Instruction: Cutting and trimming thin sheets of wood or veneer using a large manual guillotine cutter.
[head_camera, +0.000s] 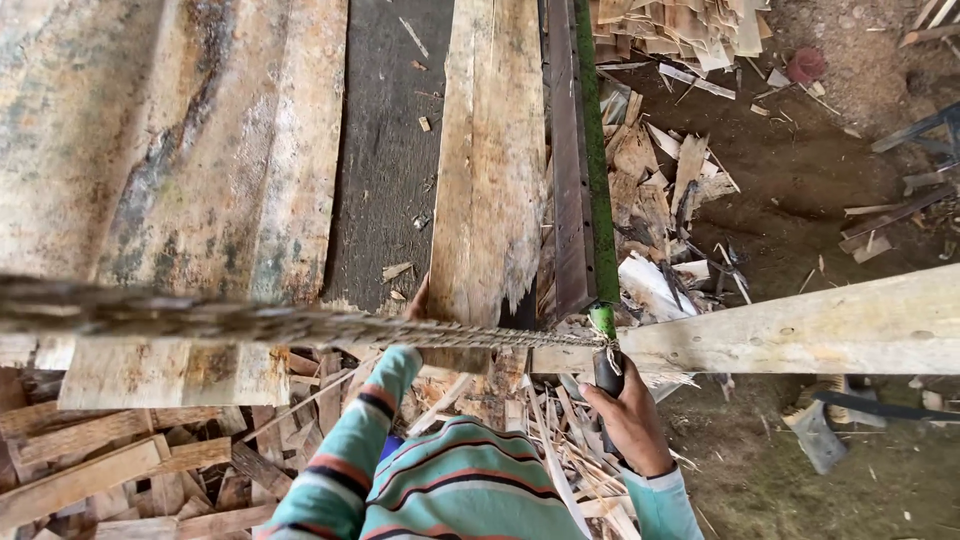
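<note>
Below rope (250, 322), right hand (628, 420) grips upright lever (597, 180), long axis vert.

Soft, even daylight fills the scene, brightest on the pale planks (180, 150) toward ten o'clock; the dirt floor (800, 200) at two o'clock is dimmer. Shadows are faint. The rope (150, 312) at nine o'clock is blurred, edges bend slightly.

Dirt floor (800, 200) strewn with wood offcuts (650, 170), daylight on stacked planks (180, 150)
</note>
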